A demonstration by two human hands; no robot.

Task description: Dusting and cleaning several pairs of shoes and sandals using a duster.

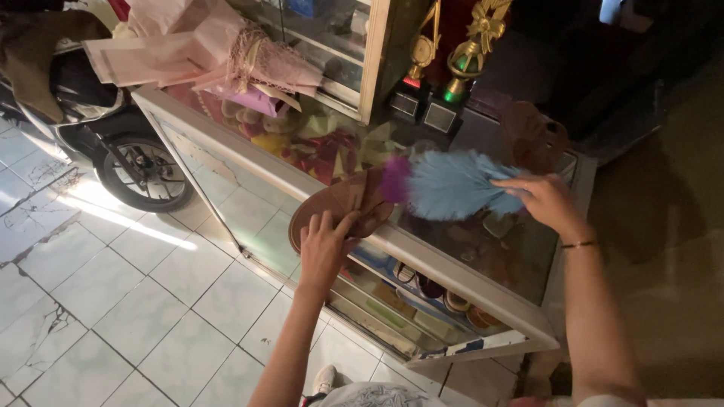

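Note:
My left hand (pixel 326 243) grips the heel end of a brown sandal (pixel 343 205), holding it over the front edge of a glass display cabinet (pixel 452 275). My right hand (pixel 541 199) holds a feather duster (pixel 445 183) with pale blue and purple feathers, and the feathers lie against the sandal's toe end. A thin bracelet circles my right wrist. A second brown sandal (pixel 534 136) rests on the cabinet's glass top, just beyond my right hand.
Two gold trophies (pixel 452 60) stand on the cabinet top at the back. A pink wrapped bouquet (pixel 219 56) lies on its left end. A parked scooter with its wheel (pixel 143 173) stands on the white tiled floor at left. Small items fill the shelves under the glass.

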